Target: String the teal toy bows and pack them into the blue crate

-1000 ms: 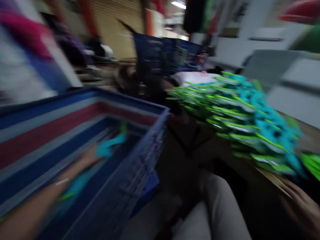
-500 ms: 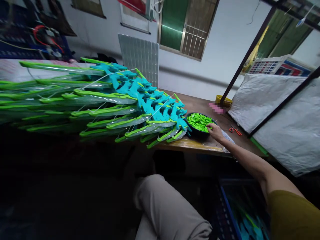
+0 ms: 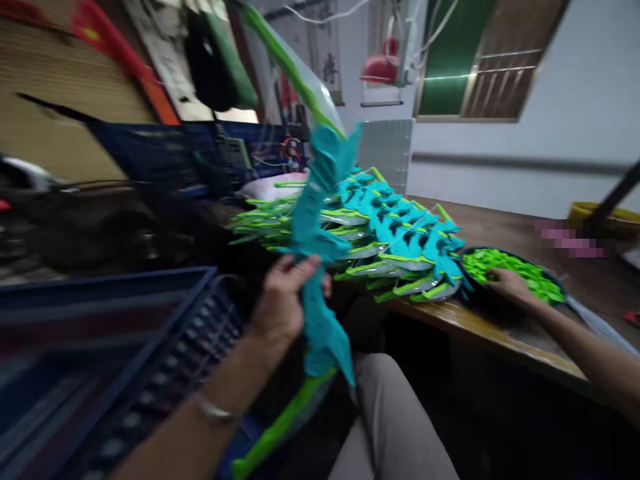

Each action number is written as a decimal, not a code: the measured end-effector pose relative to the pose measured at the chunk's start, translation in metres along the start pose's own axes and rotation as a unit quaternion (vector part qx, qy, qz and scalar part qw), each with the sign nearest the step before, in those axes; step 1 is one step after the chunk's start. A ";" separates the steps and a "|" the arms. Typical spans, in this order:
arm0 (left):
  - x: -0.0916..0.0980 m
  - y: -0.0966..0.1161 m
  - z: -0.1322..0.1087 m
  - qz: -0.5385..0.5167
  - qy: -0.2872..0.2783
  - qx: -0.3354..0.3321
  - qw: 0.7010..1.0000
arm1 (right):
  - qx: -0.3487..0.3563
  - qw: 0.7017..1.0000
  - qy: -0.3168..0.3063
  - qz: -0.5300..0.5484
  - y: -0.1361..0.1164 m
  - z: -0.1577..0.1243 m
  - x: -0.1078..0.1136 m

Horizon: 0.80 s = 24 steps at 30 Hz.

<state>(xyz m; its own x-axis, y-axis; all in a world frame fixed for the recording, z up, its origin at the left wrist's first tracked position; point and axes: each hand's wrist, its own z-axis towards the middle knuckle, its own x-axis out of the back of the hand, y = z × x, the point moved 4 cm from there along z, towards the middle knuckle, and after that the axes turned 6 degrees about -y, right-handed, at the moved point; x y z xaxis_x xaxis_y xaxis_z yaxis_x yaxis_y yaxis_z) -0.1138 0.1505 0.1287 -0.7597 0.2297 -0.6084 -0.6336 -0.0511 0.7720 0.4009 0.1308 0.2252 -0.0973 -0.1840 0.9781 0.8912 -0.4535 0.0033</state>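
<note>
My left hand grips a toy bow by its teal middle. The bow stands nearly upright in front of me, with bright green limbs at top and bottom. My right hand is at a dark round bowl of small bright green plastic pieces. Its fingers are curled in among the pieces, and what they pinch is hidden. Between the hands lies a pile of similar toy bows, teal in the middle with green limbs and thin strings.
The wooden table carries the pile and bowl. A dark blue plastic crate stands at the lower left. A yellow basket is at the far right. A red lamp hangs near the window.
The view has swung left. My left hand has come into sight holding a toy bow upright. My right hand remains at the bowl of green pieces.
</note>
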 end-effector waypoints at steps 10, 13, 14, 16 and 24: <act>-0.008 -0.101 -0.076 -0.034 -0.006 0.012 0.999 | -0.021 0.879 0.055 0.473 -0.068 -0.074 0.012; -0.001 -0.103 -0.089 -0.038 -0.011 0.016 0.999 | 0.162 0.838 -0.030 0.520 -0.151 -0.142 0.002; 0.001 -0.103 -0.092 -0.037 -0.010 0.022 0.999 | 0.240 0.818 -0.042 0.521 -0.177 -0.167 0.001; 0.004 -0.102 -0.098 -0.029 -0.003 0.033 0.999 | 0.373 0.764 -0.062 0.523 -0.219 -0.210 -0.002; 0.014 -0.101 -0.116 -0.061 -0.026 0.058 0.996 | 0.512 0.754 -0.024 0.411 -0.273 -0.262 -0.022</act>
<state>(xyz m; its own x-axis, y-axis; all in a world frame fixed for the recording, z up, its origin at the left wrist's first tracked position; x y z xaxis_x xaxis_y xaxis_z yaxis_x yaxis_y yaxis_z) -0.0777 0.0467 0.0207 -0.6673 0.2778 -0.6910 -0.6977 0.0915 0.7105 0.0440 0.0301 0.1482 0.6690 0.0069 0.7433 0.5183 0.7124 -0.4731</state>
